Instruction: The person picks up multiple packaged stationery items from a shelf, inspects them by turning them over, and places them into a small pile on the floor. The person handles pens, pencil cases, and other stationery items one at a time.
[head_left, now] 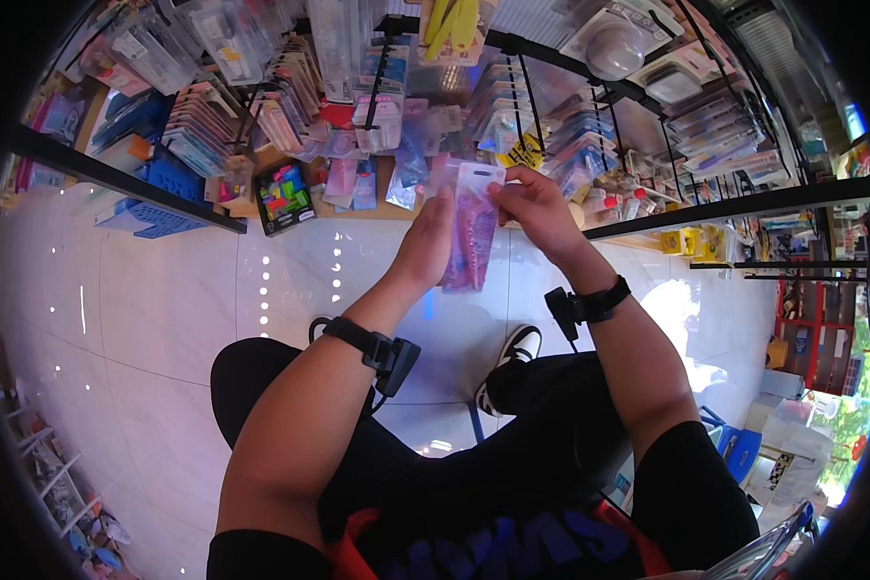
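Between my two hands is a clear plastic packet [473, 232] with a pink item inside and a hang hole at its top. My left hand [427, 242] is closed along the packet's left side, its fingers partly hidden behind it. At the upper right corner, my right hand [536, 208] pinches the packet's edge between thumb and fingers. The packet is held upright in front of the display shelf [396, 210]. What exactly the pink item is, I cannot make out.
Packaged goods hang on black hooks [381, 77] ahead. A black box of colourful small items [283, 196] stands on the shelf's left, near a blue plastic basket [164, 208]. Black rails [725, 209] cross at both sides. My shoe [520, 346] rests on the tiled floor [164, 319].
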`<state>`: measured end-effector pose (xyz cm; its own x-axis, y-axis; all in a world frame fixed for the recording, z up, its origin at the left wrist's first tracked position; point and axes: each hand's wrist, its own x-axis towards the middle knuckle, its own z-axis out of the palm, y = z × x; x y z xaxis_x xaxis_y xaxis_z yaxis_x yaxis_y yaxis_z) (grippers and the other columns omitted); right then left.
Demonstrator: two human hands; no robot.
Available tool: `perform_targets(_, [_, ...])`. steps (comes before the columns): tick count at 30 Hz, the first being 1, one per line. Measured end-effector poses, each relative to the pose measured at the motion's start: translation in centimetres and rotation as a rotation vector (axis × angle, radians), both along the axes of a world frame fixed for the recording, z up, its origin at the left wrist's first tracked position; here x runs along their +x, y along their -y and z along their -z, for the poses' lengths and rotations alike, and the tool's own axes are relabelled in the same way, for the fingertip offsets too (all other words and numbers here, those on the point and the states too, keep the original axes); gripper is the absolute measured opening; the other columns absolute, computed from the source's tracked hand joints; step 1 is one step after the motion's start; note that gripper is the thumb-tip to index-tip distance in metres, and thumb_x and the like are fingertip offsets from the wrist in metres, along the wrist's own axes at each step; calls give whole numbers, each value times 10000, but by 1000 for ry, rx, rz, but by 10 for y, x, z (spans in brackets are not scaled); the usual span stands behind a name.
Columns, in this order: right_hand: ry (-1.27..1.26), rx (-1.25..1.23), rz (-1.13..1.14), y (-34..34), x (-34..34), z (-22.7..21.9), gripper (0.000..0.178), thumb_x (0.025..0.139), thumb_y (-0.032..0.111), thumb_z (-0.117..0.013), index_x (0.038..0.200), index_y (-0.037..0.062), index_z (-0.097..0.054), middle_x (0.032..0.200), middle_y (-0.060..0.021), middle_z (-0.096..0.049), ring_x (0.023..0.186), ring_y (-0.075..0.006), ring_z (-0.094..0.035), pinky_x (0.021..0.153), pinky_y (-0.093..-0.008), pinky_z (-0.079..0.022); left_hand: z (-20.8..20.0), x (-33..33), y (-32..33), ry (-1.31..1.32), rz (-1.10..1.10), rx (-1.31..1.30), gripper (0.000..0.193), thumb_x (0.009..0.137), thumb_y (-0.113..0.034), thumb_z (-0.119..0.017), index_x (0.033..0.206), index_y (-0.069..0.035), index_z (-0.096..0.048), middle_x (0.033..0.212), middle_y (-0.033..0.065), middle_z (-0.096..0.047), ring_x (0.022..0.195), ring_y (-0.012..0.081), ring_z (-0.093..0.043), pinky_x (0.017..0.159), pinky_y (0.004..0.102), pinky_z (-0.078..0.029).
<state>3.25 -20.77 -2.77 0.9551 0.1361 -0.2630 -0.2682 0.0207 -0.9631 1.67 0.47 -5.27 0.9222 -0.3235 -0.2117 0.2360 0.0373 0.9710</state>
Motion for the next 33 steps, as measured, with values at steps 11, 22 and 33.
perform_targets(11, [-56,-211,37,11,19,7,273,952,173,-768,1134,1,-659,967,-62,-699,708,-128,-650,625,-285,-528,11,-3,1,6,-29,74,583,1111,-519,-536,1410,-21,-581,1263,91,-692,1159,169,-631,1039,321,-479])
perform_targets(22, [361,-453,372,54,85,73,454,931,31,-785,1311,98,-545,1133,-56,-675,1009,-141,-679,855,-310,-576,4,-1,6,-21,-39,-4,630,1090,-540,-547,1406,5,-566,1303,200,-691,1221,313,-658,1058,387,-481])
perform_targets(33, [333,-328,269,39,76,61,186,994,116,-763,1128,47,-655,862,14,-669,834,-76,-608,750,-260,-480,12,6,-5,-46,-73,-1,614,1094,-550,-554,1358,0,-618,1246,98,-703,1131,180,-631,1029,328,-468])
